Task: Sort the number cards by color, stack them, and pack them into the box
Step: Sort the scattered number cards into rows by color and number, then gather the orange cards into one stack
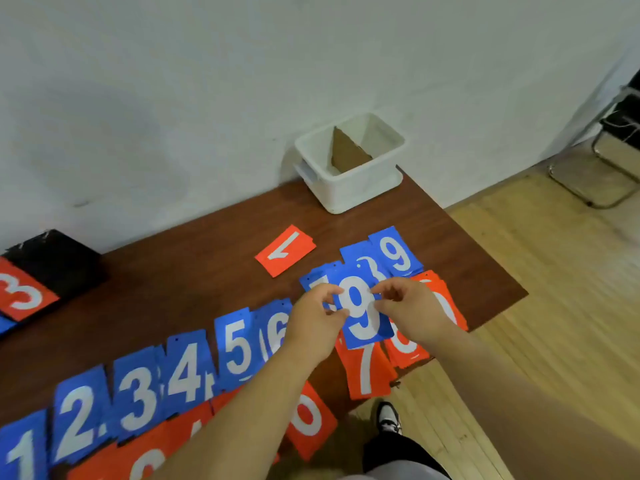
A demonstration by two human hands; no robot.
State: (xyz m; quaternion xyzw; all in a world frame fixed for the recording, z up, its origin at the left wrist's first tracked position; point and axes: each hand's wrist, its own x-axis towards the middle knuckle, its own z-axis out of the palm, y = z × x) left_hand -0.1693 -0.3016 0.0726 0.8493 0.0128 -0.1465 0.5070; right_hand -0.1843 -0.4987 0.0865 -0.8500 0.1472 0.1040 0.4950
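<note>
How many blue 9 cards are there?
2. The left hand and right hand pinch one blue 9; the other blue 9 lies beyond it on the table. Others may be hidden.

Cards read blue 1 (20, 455), blue 2 (79, 420), blue 3 (138, 400), blue 4 (188, 372), blue 5 (237, 344), blue 6 (275, 332). Middle blue 9 (362, 313) had another blue 9 (396, 252) at 1 o'clock, red 7 (367, 368) at 6 o'clock.

A black block (55, 261) lies at the table's (207, 251) far left corner; a metal chair (604, 168) stands beyond the table's right.
</note>
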